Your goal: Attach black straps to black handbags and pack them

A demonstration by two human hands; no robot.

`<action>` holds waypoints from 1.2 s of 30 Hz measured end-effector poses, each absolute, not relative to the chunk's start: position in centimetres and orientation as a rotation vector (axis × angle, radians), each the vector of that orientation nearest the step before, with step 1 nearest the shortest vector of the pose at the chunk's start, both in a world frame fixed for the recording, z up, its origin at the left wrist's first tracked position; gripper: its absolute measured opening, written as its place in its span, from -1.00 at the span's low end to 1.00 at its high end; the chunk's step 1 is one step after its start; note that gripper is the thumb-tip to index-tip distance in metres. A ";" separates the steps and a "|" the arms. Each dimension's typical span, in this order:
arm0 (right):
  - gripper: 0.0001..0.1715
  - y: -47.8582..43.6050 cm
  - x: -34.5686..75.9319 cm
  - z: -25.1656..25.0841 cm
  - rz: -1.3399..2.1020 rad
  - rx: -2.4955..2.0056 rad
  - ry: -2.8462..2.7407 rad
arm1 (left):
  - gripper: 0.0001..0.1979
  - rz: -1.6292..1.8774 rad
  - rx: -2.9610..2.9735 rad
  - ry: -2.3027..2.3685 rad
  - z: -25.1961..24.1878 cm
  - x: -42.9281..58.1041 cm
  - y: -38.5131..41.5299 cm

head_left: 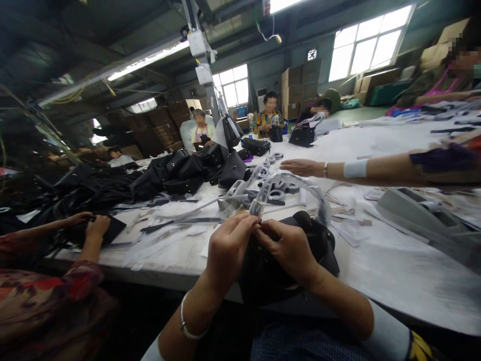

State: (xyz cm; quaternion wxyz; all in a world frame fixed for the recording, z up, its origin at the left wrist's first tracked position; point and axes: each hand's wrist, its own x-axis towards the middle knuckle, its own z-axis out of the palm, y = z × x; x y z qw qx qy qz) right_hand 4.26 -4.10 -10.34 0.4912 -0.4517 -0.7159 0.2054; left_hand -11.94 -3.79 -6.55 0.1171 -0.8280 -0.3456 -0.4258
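A black handbag [326, 250] rests at the table's near edge in front of me. Its handle [319, 193], wrapped in clear and whitish plastic, arches up above the bag. My left hand [229, 245] is closed, thumb and fingertips pinching the lower left end of the handle. Fingertips of my right hand [289, 245] press together at the same spot, the two hands touching. The small part between the fingertips is mostly hidden. The bag's front lies partly behind my right hand and wrist.
Black bags [184, 168] are heaped at the left. Wrapped rolled straps [276, 194] lie beyond my hands. A grey tape dispenser [424, 215] stands right. One co-worker's arm [361, 169] reaches in from the right; another's hands [95, 228] hold black material at left. Paper scraps cover the white table [394, 281].
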 end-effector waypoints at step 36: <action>-0.81 -4.0 4.6 -10.0 0.623 -1.014 -1.706 | -0.95 -1.634 -2.631 -1.302 -8.5 -13.2 -3.9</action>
